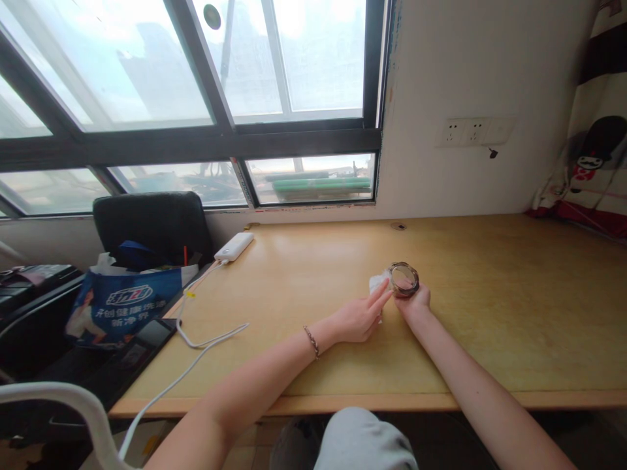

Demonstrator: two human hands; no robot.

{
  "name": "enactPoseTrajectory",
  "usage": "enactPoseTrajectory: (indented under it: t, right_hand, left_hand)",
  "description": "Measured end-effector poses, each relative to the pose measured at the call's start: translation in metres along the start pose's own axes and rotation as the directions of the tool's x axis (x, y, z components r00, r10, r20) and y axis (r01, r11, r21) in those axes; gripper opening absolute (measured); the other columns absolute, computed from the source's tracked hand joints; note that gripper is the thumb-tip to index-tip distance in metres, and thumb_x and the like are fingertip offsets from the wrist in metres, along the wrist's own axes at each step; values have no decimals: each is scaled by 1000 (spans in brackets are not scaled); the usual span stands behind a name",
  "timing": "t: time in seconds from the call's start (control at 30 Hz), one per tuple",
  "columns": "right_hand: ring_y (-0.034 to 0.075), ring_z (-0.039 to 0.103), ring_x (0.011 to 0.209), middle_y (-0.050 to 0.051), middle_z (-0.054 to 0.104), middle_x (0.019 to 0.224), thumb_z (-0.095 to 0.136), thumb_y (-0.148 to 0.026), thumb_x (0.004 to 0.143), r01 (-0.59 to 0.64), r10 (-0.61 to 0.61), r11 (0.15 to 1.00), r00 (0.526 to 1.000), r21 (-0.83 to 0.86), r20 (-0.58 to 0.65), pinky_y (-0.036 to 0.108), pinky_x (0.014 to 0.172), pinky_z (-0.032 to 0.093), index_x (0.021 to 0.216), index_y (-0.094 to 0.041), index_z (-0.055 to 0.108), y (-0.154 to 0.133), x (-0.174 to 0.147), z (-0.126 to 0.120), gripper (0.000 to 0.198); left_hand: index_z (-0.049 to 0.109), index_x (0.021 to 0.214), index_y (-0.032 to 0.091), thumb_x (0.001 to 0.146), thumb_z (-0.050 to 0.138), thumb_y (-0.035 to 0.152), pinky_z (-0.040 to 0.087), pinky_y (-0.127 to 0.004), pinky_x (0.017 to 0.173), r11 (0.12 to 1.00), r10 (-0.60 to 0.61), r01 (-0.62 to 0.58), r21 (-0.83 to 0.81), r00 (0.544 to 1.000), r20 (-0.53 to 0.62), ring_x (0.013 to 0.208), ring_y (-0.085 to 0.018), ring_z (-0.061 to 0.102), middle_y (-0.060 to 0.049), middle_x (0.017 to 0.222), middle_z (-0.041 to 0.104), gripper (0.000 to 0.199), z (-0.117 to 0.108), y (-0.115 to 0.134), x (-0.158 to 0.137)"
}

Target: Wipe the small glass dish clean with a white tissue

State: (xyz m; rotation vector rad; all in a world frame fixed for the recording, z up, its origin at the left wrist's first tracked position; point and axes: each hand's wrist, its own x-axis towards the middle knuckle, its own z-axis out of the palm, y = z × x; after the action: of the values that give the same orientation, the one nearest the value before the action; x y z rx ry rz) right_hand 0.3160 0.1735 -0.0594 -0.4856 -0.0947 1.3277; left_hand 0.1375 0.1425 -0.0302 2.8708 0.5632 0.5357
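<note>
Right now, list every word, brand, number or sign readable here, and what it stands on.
Blue bag: "开创健康洗…", last character unclear.
Same bag, below: "新净界".
Its white logo: too blurred to read.
Round handheld object, window disc: nothing legible.
Patterned cloth: top marks cut off.

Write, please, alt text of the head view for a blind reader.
A person's right hand holds a round, shiny object over a wood-coloured table, while the left hand holds a white tissue or cloth at its side. To the left are a white device with a cable, a chair and a bag.
</note>
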Motion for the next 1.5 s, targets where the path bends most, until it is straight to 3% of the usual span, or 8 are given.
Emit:
enactPoseTrajectory:
  t: [0.17, 0.4, 0.67, 0.83, 0.97, 1.13, 1.4, 1.5]
  right_hand:
    - [8, 33, 34, -5, 30, 39, 41, -16, 69, 9, -8, 999, 1000, -40, 19, 23, 36, 31, 49, -20, 27, 2, 0, 0, 25]
    - [6, 30, 33, -6, 28, 39, 34, -9, 67, -105, 106, 992, 994, 66, -15, 17, 33, 27, 49, -19, 25, 4, -9, 9, 23]
    - [9, 37, 34, -5, 35, 39, 40, -16, 70, 32, -41, 988, 997, -153, -59, 24, 38, 37, 49, -20, 29, 7, -3, 7, 25]
    - [9, 40, 35, -4, 41, 40, 35, -12, 69, -50, 39, 996, 990, -76, -133, 22, 37, 36, 50, -18, 34, 7, -8, 12, 20]
    - [9, 42, 36, -4, 43, 40, 41, -14, 69, -51, 32, 989, 990, -141, -138, 21, 37, 37, 50, -18, 35, 9, -10, 13, 21]
    - [9, 44, 37, -2, 46, 41, 42, -17, 71, -159, 157, 966, 987, -205, -26, 21, 39, 41, 49, -18, 39, 15, -12, 12, 22]
    - [11, 54, 48, 1, 59, 57, 44, -15, 74, -92, 100, 971, 995, -219, 25, 21, 44, 45, 59, -17, 52, 19, -6, 5, 18]
    - [11, 55, 49, 0, 60, 57, 45, -16, 75, -74, 87, 970, 995, -230, 48, 21, 46, 46, 61, -16, 54, 20, -7, 6, 17]
  left_hand:
    - [6, 133, 8, 81, 31, 15, 33, -36, 95, 987, 100, -98, 124, 995, -14, 122, -26, 28, -17, 140, 5, 58, 1, -2, 4]
    - [6, 132, 6, 82, 34, 19, 34, -35, 95, 991, -40, 52, 121, 994, -102, 122, -24, 28, -19, 139, 6, 59, 4, -7, 4]
    - [10, 133, 10, 82, 31, 15, 26, -34, 101, 958, 199, -206, 202, 979, 52, 125, -20, 22, -11, 140, 13, 56, -3, -2, 6]
    - [6, 133, 9, 84, 31, 21, 30, -35, 97, 973, 59, -50, 224, 998, -33, 123, -22, 27, -13, 139, 13, 57, 0, -5, 6]
    - [11, 133, 9, 85, 29, 22, 32, -33, 97, 966, 127, -125, 227, 992, 4, 123, -21, 27, -13, 139, 17, 52, 0, -2, 6]
    - [19, 131, 12, 86, 28, 20, 30, -36, 98, 955, 188, -185, 233, 982, 10, 124, -21, 25, -11, 137, 24, 47, -2, 4, 8]
    - [7, 134, 15, 84, 29, 21, 43, -31, 83, 979, -51, 73, 188, 991, -121, 108, -21, 46, -13, 138, 20, 55, 2, -4, 5]
    - [8, 134, 15, 84, 30, 22, 44, -30, 77, 973, -1, 17, 232, 998, -67, 101, -20, 51, -12, 138, 20, 55, 1, -6, 3]
